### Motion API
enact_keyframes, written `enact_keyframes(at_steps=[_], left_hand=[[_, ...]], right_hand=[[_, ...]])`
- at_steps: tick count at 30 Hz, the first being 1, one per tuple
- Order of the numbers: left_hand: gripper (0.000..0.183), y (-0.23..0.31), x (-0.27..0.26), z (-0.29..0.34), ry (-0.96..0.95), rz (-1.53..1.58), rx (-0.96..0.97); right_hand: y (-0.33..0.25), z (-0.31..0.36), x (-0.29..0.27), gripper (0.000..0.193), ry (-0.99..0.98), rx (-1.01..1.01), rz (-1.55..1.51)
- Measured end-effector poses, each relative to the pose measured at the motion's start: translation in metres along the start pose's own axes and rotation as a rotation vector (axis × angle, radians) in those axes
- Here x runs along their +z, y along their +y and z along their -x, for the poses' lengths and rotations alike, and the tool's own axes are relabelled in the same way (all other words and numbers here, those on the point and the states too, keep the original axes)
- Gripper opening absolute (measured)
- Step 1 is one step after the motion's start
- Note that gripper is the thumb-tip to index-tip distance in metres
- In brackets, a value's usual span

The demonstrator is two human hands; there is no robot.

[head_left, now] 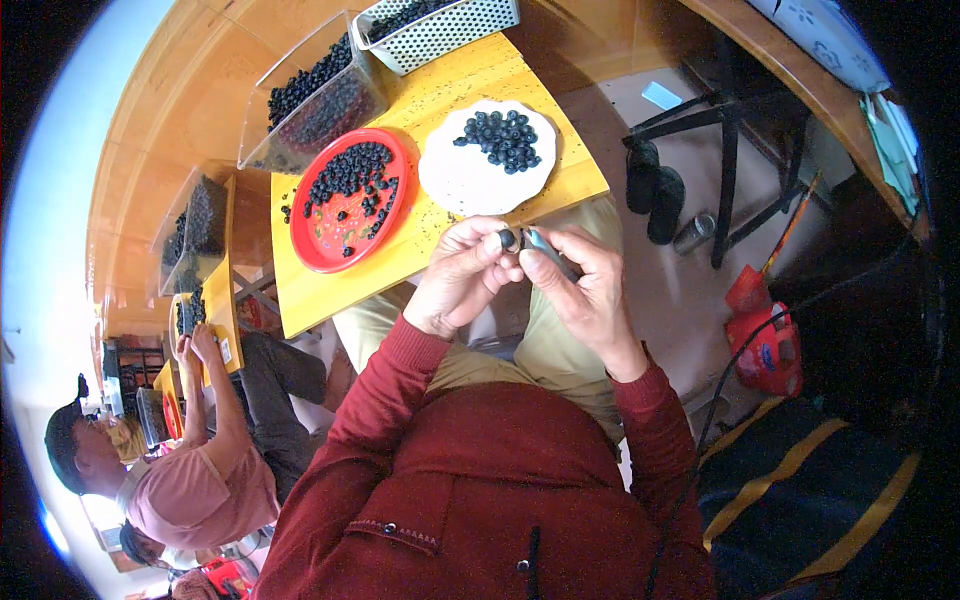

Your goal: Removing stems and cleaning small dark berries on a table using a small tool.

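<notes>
My left hand (463, 272) pinches a small dark round piece (507, 239), like a berry or bead, between thumb and fingers. Close against it, my right hand (585, 290) grips a slim tool with a grey-blue handle (550, 254); its working tip is too small to make out. Just beyond my hands, a white scalloped plate (455, 185) carries a cluster of similar dark round pieces (510, 140). To its left, an oval red tray (318, 245) holds many more, smaller-looking ones (350, 170). Both rest on a yellow wooden table (415, 248) in front of my knees.
At the table's far side stand a clear bin (262, 140) and a white perforated basket (440, 40), both filled with dark pieces. Crumbs dot the tabletop. On the left, a person in pink (200, 500) works at another table. A red bag (762, 345) and dark cable lie right.
</notes>
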State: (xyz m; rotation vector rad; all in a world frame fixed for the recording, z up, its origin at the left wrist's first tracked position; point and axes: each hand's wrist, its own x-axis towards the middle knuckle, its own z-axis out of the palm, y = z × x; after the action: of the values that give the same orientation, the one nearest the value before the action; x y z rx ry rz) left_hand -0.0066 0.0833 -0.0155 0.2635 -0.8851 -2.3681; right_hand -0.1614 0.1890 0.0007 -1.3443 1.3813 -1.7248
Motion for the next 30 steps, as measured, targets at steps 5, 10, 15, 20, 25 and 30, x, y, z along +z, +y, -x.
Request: enact_keyframes(at_steps=[5, 10, 15, 20, 25, 30], left_hand=[[0.016, -0.001, 0.002, 0.001, 0.008, -0.124, 0.0], [0.014, 0.0, 0.0, 0.005, -0.002, -0.158, -0.03], [0.01, 0.005, -0.001, 0.014, -0.011, -0.122, -0.088], [0.01, 0.009, -0.002, 0.024, -0.005, -0.118, -0.083], [0.011, 0.024, -0.005, 0.036, 0.012, -0.242, -0.034], [0.01, 0.076, -0.03, 0.047, 0.435, -1.076, 0.227]], right_hand=[[0.001, -0.001, 0.007, 0.025, 0.003, 0.045, -0.157], [-0.001, 0.0, 0.005, 0.018, -0.05, 0.172, -0.36], [-0.006, 0.0, 0.006, 0.019, -0.085, 0.311, -0.511], [-0.002, 0.001, 0.008, 0.018, -0.18, 0.417, -0.582], [0.011, 0.005, 0.021, 0.017, -0.111, 0.395, -0.462], [0.029, 0.013, 0.02, 0.015, -0.013, 0.475, -0.413]])
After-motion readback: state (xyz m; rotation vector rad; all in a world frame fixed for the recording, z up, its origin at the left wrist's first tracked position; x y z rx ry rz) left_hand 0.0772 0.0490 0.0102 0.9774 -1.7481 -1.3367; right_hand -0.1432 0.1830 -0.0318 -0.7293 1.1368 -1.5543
